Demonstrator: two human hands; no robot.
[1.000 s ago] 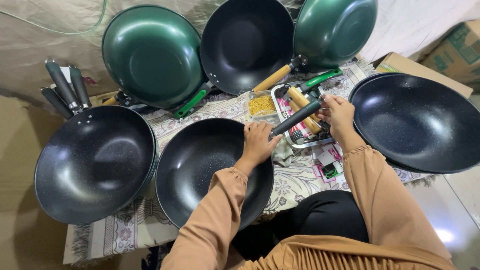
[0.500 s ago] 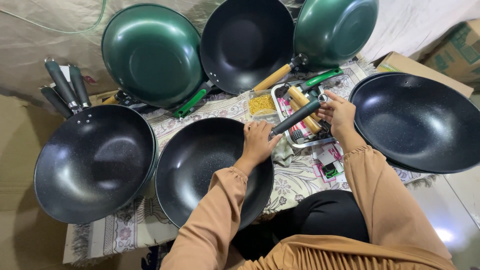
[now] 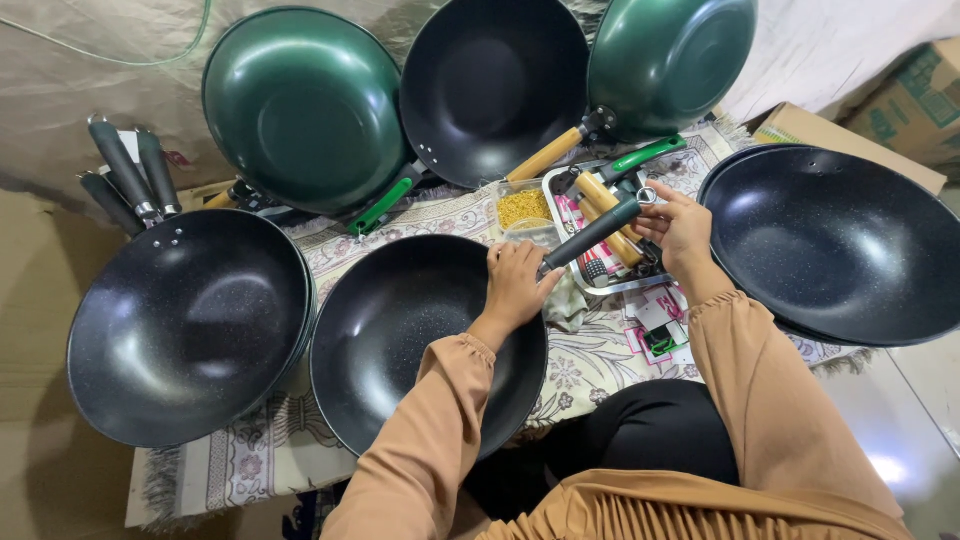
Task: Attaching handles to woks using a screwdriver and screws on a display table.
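A: Where are the hands?

B: The left hand (image 3: 517, 283) rests on the far rim of the black wok (image 3: 425, 345) right in front of the person, fingers curled over the spot where the dark grey handle (image 3: 596, 234) meets the pan. The right hand (image 3: 682, 228) is closed around the outer end of that same handle, fingertips pinching near its metal ring.

A: And where does the wok sit?

B: On a patterned cloth (image 3: 600, 355) spread on the floor, in the middle of the row, with the handle angling up and to the right over a metal tray (image 3: 610, 282).

A: What's in the tray?

B: Wooden-coloured handles (image 3: 606, 205) and small parts too small to tell. Just beside it stands a clear tub of yellow bits (image 3: 524, 207).

A: And around?

B: A second black wok (image 3: 185, 325) lies to the left, with loose grey handles (image 3: 128, 175) behind it, and a third black wok (image 3: 835, 245) to the right. At the back, two green woks (image 3: 305, 105) (image 3: 668, 60) and another black one (image 3: 492, 88) lean tilted. Cardboard boxes (image 3: 915, 105) stand at the far right
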